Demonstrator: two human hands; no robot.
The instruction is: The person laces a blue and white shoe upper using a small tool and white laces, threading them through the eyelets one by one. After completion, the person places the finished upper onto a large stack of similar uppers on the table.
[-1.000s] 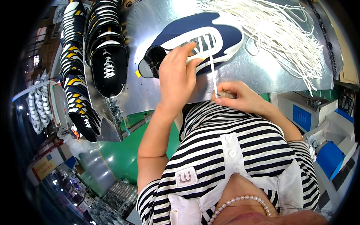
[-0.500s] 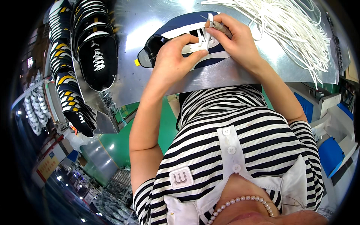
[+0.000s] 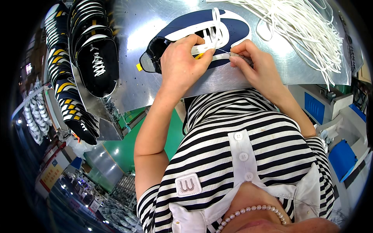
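Right hand [image 3: 254,66] lower, lace [image 3: 215,23] threaded.

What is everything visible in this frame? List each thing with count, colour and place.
shoe upper: one, navy with white trim, flat on the metal table under both hands
lace: one, white, threaded through the upper's eyelets, its end pinched at the hands
loose laces: a pile, too many to count, white, top right of the table
metal table: one, silver
black shoe uppers: a stacked row, black with white laces, left of the table
black and yellow uppers: a row, far left
blue boxes: several, lower right
striped shirt: one, black and white
left hand: on the upper
right hand: fingers pinching the lace end
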